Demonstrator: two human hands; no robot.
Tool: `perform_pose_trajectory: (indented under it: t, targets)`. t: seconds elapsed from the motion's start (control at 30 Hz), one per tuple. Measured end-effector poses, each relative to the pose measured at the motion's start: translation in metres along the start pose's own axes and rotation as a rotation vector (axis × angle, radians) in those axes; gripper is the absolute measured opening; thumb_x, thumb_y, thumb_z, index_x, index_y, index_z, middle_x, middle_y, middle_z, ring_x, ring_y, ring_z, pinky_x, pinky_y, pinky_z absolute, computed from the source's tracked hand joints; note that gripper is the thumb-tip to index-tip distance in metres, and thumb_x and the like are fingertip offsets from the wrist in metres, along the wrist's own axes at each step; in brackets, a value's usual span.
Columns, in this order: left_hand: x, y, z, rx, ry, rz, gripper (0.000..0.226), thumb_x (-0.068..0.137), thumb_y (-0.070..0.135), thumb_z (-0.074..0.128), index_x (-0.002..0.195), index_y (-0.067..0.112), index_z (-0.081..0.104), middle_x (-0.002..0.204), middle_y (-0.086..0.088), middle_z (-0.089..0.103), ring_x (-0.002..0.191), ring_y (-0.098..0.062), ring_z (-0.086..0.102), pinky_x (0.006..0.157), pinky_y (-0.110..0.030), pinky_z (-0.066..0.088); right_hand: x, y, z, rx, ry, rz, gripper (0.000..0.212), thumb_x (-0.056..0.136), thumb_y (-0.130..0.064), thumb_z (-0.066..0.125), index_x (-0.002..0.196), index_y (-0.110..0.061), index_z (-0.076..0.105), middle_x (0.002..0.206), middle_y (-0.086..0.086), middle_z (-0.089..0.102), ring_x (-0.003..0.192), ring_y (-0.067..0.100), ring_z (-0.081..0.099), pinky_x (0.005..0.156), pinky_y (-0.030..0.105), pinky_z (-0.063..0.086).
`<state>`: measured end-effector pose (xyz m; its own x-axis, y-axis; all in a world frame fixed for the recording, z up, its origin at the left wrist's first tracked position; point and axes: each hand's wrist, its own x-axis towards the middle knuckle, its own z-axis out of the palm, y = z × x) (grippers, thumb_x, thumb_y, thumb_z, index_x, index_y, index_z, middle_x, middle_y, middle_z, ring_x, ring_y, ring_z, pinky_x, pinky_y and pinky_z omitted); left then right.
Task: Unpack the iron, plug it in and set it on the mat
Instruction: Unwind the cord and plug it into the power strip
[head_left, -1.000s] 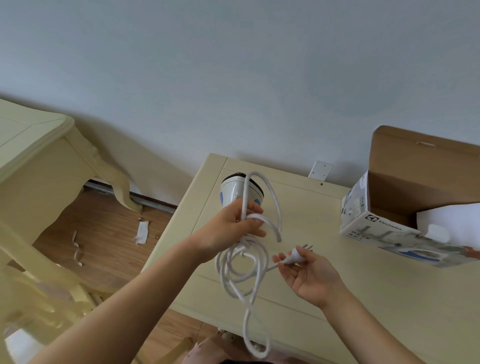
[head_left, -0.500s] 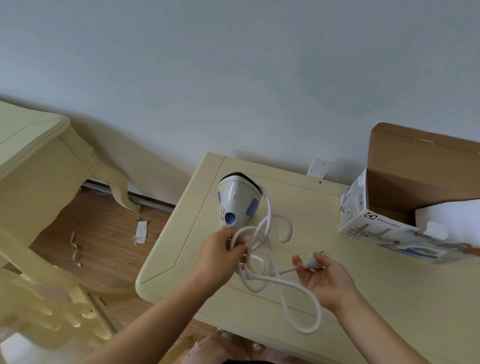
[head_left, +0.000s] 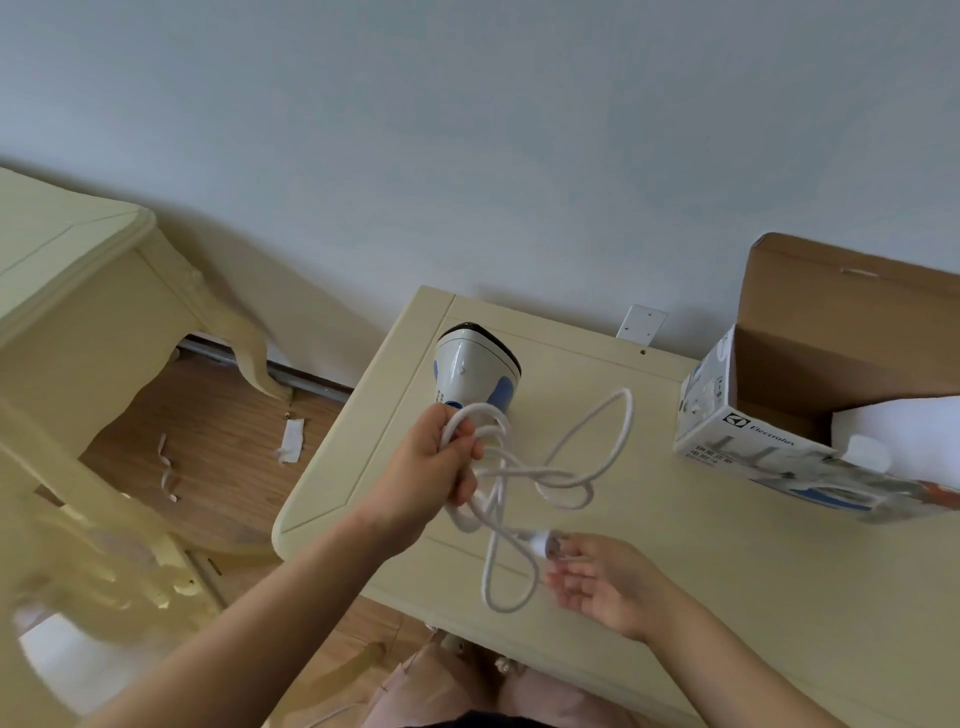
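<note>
The white and blue iron (head_left: 475, 371) stands on the cream table (head_left: 701, 582) near its far left corner. Its white cord (head_left: 563, 475) spreads in loose loops across the tabletop. My left hand (head_left: 434, 470) grips a bunch of cord loops just in front of the iron. My right hand (head_left: 597, 582) is lower, palm up, with the blurred white plug (head_left: 543, 540) pinched at its fingertips. No mat is in view.
An open cardboard iron box (head_left: 727, 436) with white packing (head_left: 898, 421) inside lies at the right of the table. A white wall plate (head_left: 641, 323) sits behind the table's back edge. Cream furniture (head_left: 78, 291) stands at left over a wooden floor with paper scraps (head_left: 291, 441).
My left hand has come down from a raised position and the cord has spilled out of its hanging bundle onto the table. My right hand has drawn the plug back toward me.
</note>
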<state>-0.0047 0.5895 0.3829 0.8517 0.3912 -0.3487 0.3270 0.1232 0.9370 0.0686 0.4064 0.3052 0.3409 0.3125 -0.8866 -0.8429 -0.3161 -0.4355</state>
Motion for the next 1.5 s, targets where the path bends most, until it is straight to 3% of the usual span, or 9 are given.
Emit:
perform_pose_trajectory:
  t: [0.2,0.33,0.43,0.53,0.6,0.67,1.03,1.3,1.5]
  targets:
    - [-0.003,0.007,0.007,-0.093,0.033,-0.027,0.017,0.095,-0.006,0.034,0.095,0.006,0.045,0.076,-0.006,0.050,0.041,-0.006,0.036,0.042,-0.018,0.031,-0.037,-0.017,0.010,-0.874,0.153,-0.663,0.014,0.083,-0.009,0.060,0.077,-0.021,0.063,0.079,0.003,0.066,0.069,0.015,0.058,0.068,0.027,0.048]
    - [-0.013,0.003,0.015,-0.020,0.071,-0.025,0.022,0.094,-0.006,0.036,0.083,0.010,0.047,0.077,-0.005,0.051,0.042,-0.005,0.038,0.044,-0.018,0.034,-0.056,-0.034,0.024,-0.953,0.133,-1.104,0.021,0.087,-0.005,0.055,0.106,-0.012,0.063,0.096,-0.001,0.060,0.077,0.010,0.056,0.070,0.019,0.049]
    - [-0.024,-0.001,0.019,0.002,0.141,-0.024,0.021,0.094,-0.003,0.038,0.085,0.011,0.049,0.076,-0.004,0.053,0.048,-0.008,0.041,0.048,-0.020,0.037,-0.033,-0.051,0.028,-1.338,0.153,-1.064,0.057,0.084,0.000,0.052,0.137,-0.017,0.040,0.140,0.002,0.042,0.127,0.019,0.038,0.104,0.032,0.034]
    - [-0.038,-0.010,0.018,0.025,0.211,-0.037,0.018,0.094,-0.002,0.039,0.088,0.011,0.050,0.075,-0.003,0.055,0.052,-0.011,0.045,0.053,-0.021,0.041,-0.013,-0.057,0.024,-1.567,0.061,-0.816,0.052,0.088,-0.010,0.052,0.136,-0.024,0.040,0.124,-0.003,0.056,0.121,0.020,0.047,0.099,0.036,0.036]
    - [-0.044,-0.016,0.015,0.018,0.254,-0.048,0.017,0.095,-0.002,0.040,0.089,0.010,0.051,0.075,-0.004,0.056,0.055,-0.012,0.048,0.058,-0.026,0.046,-0.008,-0.057,0.016,-1.447,0.028,-0.826,0.014,0.091,-0.017,0.050,0.096,-0.022,0.062,0.078,-0.007,0.059,0.089,0.022,0.057,0.075,0.031,0.042]
    - [-0.047,-0.023,0.012,-0.013,0.327,-0.080,0.015,0.095,0.001,0.040,0.092,0.010,0.051,0.076,-0.006,0.057,0.058,-0.015,0.052,0.067,-0.035,0.052,-0.003,-0.055,0.007,-1.224,0.015,-0.832,0.028,0.091,-0.017,0.052,0.063,-0.018,0.052,0.059,-0.003,0.050,0.066,0.021,0.050,0.056,0.027,0.035]
    - [-0.039,-0.063,-0.010,0.100,0.569,-0.312,0.017,0.094,0.003,0.043,0.104,0.012,0.053,0.081,-0.006,0.062,0.065,-0.018,0.057,0.069,-0.034,0.054,-0.040,-0.090,-0.022,0.163,-0.265,-0.655,0.046,0.094,-0.002,0.038,0.056,-0.011,0.061,0.042,-0.002,0.043,0.057,0.014,0.050,0.076,0.035,0.045]
    - [-0.047,-0.066,-0.009,0.032,0.389,-0.306,0.014,0.094,0.005,0.046,0.097,0.010,0.059,0.090,-0.008,0.067,0.075,-0.021,0.063,0.082,-0.040,0.054,-0.068,-0.095,-0.015,-0.325,-0.118,-0.946,0.054,0.053,-0.067,0.072,0.054,-0.014,0.060,0.036,-0.005,0.041,0.043,0.006,0.043,0.071,0.032,0.047]
    - [-0.050,-0.060,0.011,0.588,0.348,-0.145,0.062,0.087,0.017,0.058,0.142,0.022,0.030,0.147,-0.001,0.036,0.135,-0.021,0.033,0.109,-0.036,0.033,-0.080,-0.086,-0.011,-0.254,-0.130,-0.975,0.037,0.085,-0.023,0.059,0.051,-0.020,0.069,0.048,-0.006,0.058,0.051,0.006,0.051,0.063,0.023,0.045]
